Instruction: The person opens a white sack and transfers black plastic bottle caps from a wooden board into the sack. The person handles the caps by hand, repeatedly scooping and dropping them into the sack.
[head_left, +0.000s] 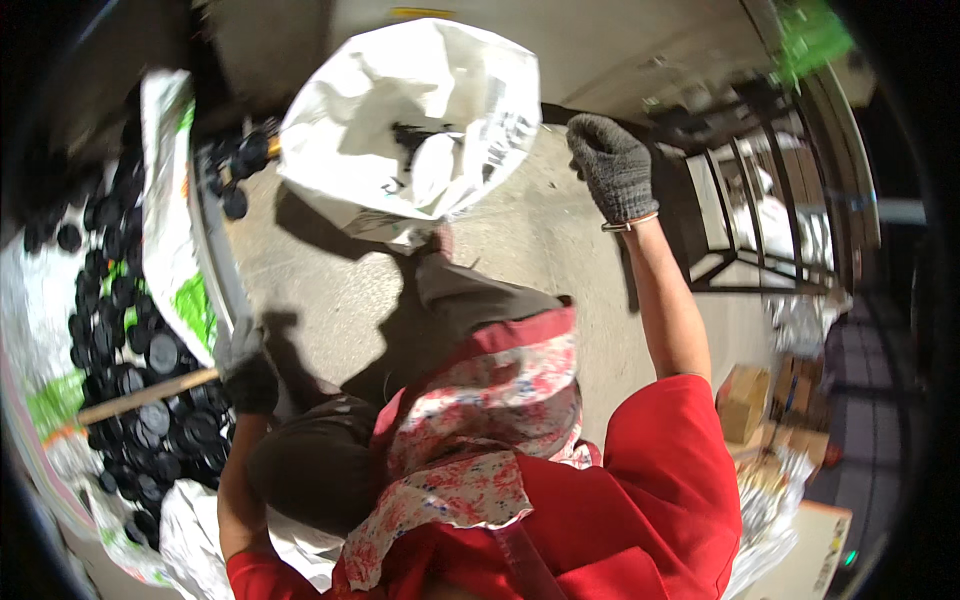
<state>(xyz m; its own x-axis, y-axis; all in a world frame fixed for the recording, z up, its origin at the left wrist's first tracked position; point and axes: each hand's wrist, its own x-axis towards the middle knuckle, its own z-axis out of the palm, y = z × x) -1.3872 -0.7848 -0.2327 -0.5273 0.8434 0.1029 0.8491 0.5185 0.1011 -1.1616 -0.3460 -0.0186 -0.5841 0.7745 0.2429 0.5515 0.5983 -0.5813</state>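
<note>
My left hand (247, 367), in a dark grey glove, is at the edge of a pile of round black parts (154, 412), beside a wooden stick (150, 395) and a white and green plastic sack (166, 202); whether it grips any of these is not clear. My right hand (611, 165), in a grey knitted glove, is raised with its fingers curled, right of a large white woven sack (337, 105). The sack's mouth gapes upward, and something dark and a white piece lie inside. Whether that hand holds anything small cannot be seen.
A dark metal rack (780, 210) stands on the right, holding white material. Below it are cardboard boxes (742, 405) and crumpled clear plastic (772, 502). Concrete floor (330, 300) shows between my legs and the white sack. More white sacking (195, 517) lies at lower left.
</note>
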